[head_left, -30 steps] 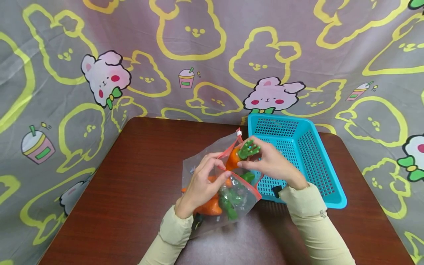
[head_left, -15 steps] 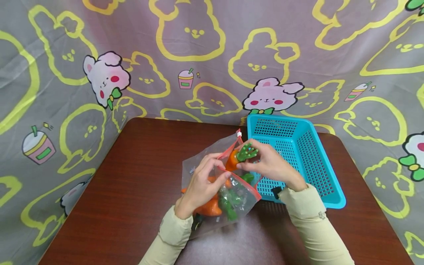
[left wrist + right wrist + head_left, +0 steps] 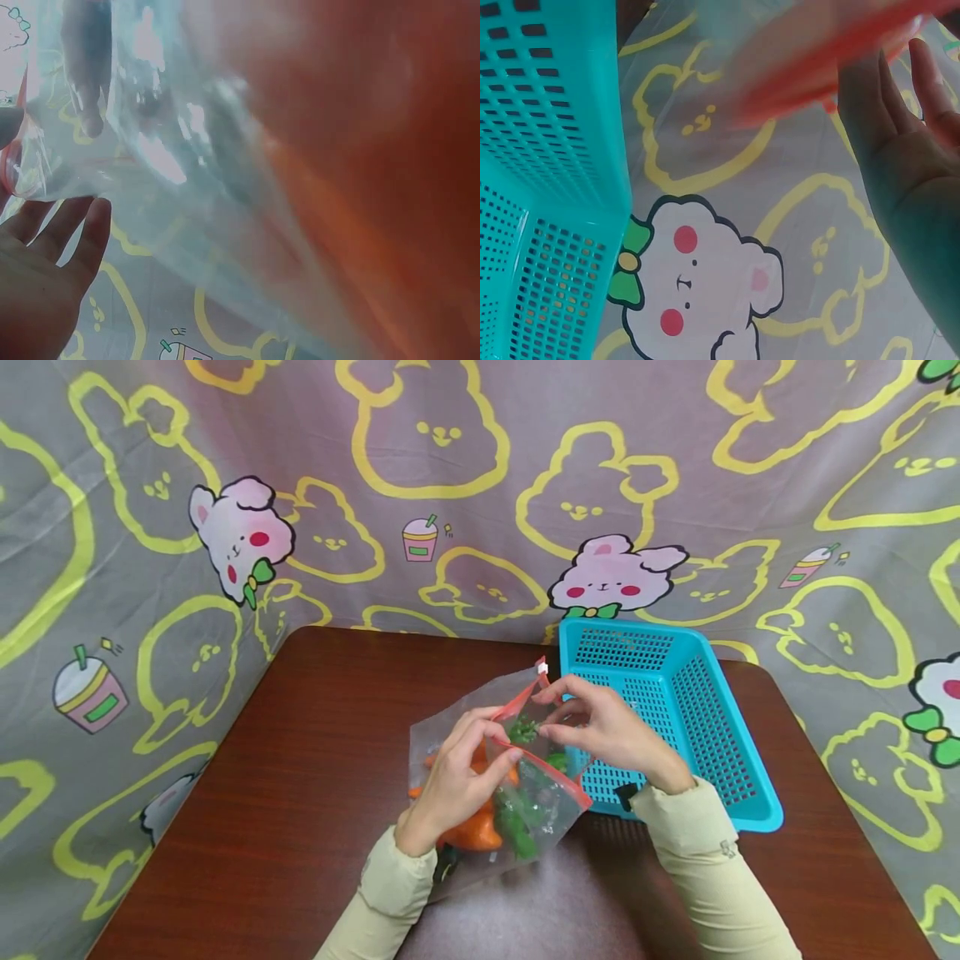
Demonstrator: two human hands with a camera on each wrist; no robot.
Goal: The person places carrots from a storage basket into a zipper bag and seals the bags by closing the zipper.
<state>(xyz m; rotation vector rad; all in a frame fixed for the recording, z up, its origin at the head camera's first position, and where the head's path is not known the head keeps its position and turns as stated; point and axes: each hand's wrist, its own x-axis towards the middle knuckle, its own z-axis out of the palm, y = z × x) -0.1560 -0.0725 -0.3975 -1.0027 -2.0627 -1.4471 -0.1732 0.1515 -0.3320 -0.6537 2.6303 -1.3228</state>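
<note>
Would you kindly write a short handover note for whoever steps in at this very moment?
Left hand: pinches the near red rim of the clear zip bag, holding its mouth open.
Right hand: fingertips at the bag's mouth, on the green top of a toy carrot now almost inside.
Done: other orange and green toys lie in the bag on the table.
Left: bag unsealed. Blue basket stands beside it.

No readable text, label, brand or number on anything in view.
</note>
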